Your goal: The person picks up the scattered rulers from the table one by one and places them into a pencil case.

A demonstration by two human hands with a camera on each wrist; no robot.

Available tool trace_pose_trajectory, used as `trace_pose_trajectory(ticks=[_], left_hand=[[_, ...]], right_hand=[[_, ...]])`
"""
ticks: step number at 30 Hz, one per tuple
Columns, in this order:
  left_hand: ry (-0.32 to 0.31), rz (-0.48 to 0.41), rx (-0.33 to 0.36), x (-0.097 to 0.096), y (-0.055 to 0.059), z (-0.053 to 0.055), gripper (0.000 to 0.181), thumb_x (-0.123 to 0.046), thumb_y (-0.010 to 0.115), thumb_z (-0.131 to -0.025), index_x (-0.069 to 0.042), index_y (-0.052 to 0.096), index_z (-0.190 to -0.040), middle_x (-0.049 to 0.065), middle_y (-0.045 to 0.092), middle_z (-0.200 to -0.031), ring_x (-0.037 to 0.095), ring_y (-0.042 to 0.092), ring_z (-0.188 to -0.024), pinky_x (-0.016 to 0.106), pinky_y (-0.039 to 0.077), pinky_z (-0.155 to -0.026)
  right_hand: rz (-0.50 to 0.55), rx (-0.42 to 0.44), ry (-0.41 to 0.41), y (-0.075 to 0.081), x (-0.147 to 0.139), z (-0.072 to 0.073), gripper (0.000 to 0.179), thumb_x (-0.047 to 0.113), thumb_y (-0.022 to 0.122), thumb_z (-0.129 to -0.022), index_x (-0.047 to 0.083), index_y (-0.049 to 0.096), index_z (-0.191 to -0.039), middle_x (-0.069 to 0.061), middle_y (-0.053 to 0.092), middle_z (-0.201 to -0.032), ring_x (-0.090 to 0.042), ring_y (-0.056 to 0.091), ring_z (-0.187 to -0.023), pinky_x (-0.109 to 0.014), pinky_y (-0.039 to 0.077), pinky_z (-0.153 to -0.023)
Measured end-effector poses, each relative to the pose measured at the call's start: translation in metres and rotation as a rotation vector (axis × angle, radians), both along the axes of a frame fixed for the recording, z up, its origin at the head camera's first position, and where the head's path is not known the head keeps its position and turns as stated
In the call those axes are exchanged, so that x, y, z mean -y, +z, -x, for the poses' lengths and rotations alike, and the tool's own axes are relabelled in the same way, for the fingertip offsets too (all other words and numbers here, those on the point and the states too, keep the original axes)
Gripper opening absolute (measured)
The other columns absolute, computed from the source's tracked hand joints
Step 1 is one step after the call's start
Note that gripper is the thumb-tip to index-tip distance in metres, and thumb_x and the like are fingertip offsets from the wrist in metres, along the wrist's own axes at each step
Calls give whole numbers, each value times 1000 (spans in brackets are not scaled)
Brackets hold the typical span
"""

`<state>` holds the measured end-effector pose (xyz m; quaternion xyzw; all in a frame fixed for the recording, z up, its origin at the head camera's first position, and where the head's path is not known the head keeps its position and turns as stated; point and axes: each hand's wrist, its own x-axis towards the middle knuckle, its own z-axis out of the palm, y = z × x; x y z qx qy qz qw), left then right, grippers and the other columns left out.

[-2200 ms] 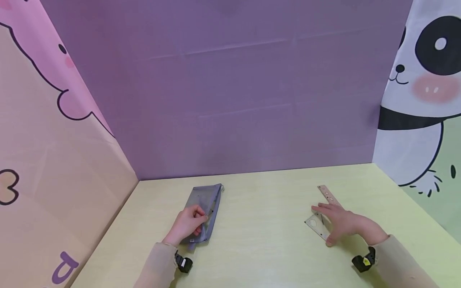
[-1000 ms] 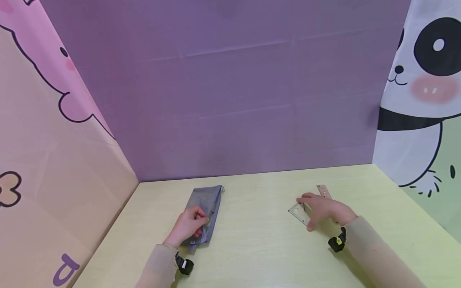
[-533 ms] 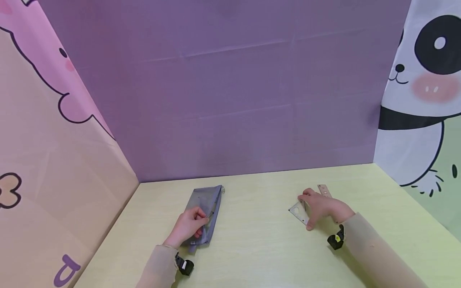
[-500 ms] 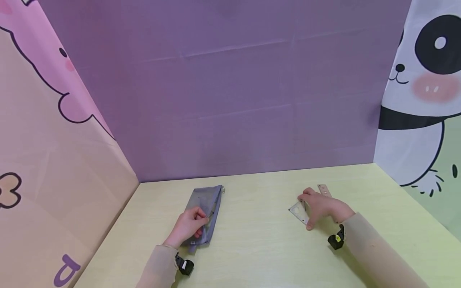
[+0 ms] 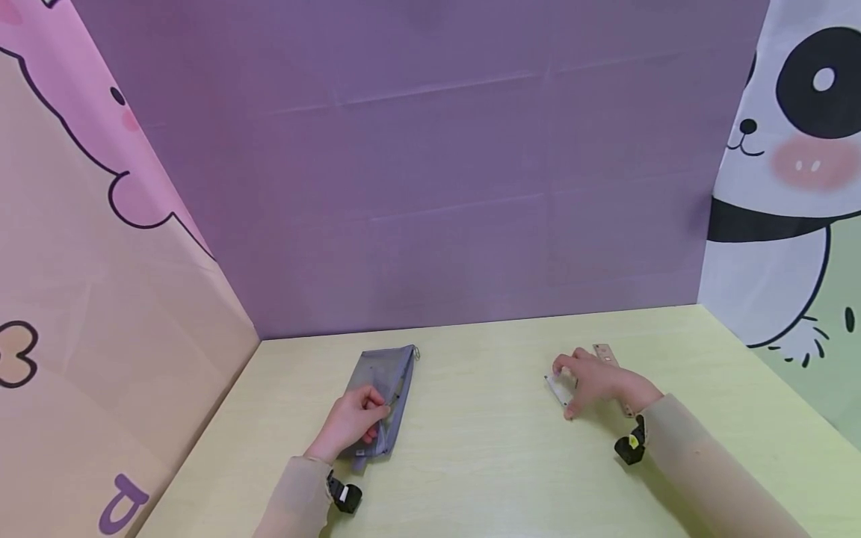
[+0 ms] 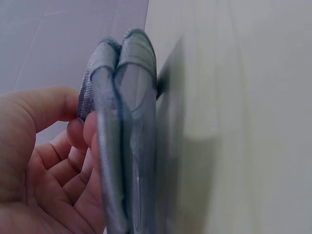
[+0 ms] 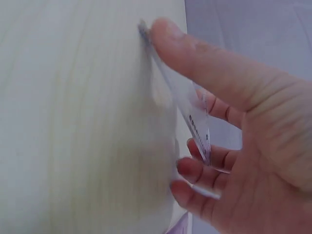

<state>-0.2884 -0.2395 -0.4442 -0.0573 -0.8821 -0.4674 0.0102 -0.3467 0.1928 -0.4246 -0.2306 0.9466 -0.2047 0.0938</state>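
My left hand pinches the zip edge of a grey-blue see-through pencil pouch on the left of the table. In the left wrist view, thumb and fingertips meet at the pouch's top edge, which stands slightly parted into two layers. My right hand holds a clear plastic set square, most of it hidden by the fingers. The right wrist view has the set square tilted edge-on, thumb at one end and fingers at the other side.
A pinkish ruler with cut-out holes lies partly hidden beneath my right hand and wrist. The pale wood table ends at a purple back wall, with printed cartoon panels on either side.
My right hand shifted left and away from me with the set square, clear of the ruler, and has now tilted the set square up. My left hand has stayed on the pouch.
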Motion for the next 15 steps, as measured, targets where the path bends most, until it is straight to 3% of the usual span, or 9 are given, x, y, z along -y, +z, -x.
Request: trace_pose_trajectory(ticks=[3,9,12,15], left_hand=[[-4,-2,-4,-1,0,0,9,-5,67,-87,-3,59,-88,2,56,-62,16,54,-48,31,51,-46],[-17,-1,-14,1,-1,0,10,-7,68,-87,-3,59,-87,2,56,-62,16,54,-48,31,51,-45],[-17,1,-14,1,-2,1,10,-7,68,-87,-3,59,-87,2,56,-62,16,54,-49,31,51,-46],[-20,1,-16,1,-2,1,10,-7,68,-87,-3,59,-88,2,56,-62,16,54,-48,31,51,-45]], right_hand=[[46,8,26,-1,-4,3,51,20,88,-67,16,58,-108,-10,48,-103,-23,45,-87,-39,43,-74],[125,-59,43,-2,-9,6,38,11,82,-73,10,67,-108,-8,56,-100,-19,47,-82,-34,41,-73],[187,-53,25,-5,-10,9,45,4,78,-74,6,66,-117,-10,57,-103,-17,49,-81,-33,42,-71],[250,-38,14,-9,-10,12,62,-3,75,-75,3,55,-133,-15,54,-107,-15,49,-73,-29,41,-66]])
